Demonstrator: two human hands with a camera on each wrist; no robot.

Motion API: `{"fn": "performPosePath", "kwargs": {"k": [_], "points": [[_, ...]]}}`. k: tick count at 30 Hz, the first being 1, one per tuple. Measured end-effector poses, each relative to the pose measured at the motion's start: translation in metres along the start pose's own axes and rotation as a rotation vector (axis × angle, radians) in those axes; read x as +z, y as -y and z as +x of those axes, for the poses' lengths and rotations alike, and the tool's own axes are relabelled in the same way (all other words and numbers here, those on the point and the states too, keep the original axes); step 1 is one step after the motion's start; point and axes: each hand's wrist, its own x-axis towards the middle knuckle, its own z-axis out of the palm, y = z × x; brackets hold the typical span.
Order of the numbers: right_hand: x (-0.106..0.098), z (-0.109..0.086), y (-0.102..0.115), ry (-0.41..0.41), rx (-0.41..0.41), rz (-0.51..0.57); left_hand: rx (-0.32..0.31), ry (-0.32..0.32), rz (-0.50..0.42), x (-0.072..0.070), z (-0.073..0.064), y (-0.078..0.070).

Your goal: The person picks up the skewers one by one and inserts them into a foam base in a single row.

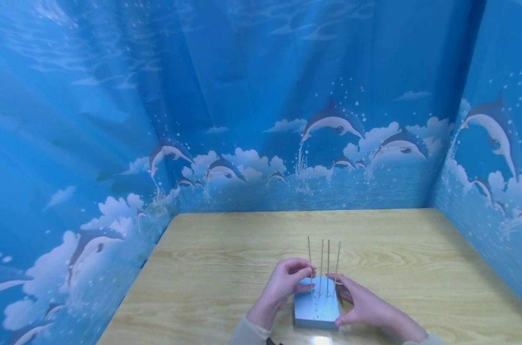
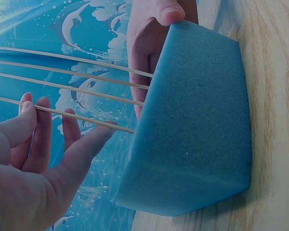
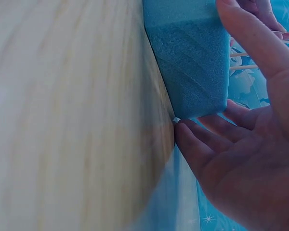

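Observation:
A blue foam block sits on the table with several thin wooden skewers standing upright in its far part. Small dark holes dot its top nearer me. My left hand pinches the leftmost skewer between thumb and fingertips, partway up, while another finger touches it low down, close to the foam. At the block's right side, my right hand holds it, thumb at the near corner and fingers along the far right side. In the right wrist view, the fingers reach around the block's end.
The wood-grain table extends to both sides and behind the block. Blue curtains printed with dolphins and clouds hang along the table's back, left and right sides.

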Motion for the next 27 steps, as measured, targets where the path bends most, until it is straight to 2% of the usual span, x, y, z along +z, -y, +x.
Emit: {"fn": "performPosePath", "kwargs": {"k": [11, 27], "points": [[-0.0001, -0.0007, -0.001, -0.001, 0.017, -0.009, 0.006, 0.011, 0.026, 0.0008, 0.0015, 0.0016], [-0.002, 0.0025, -0.0012, -0.005, 0.06, -0.018, 0.021, 0.062, -0.002, -0.0024, 0.0018, 0.0016]]}}
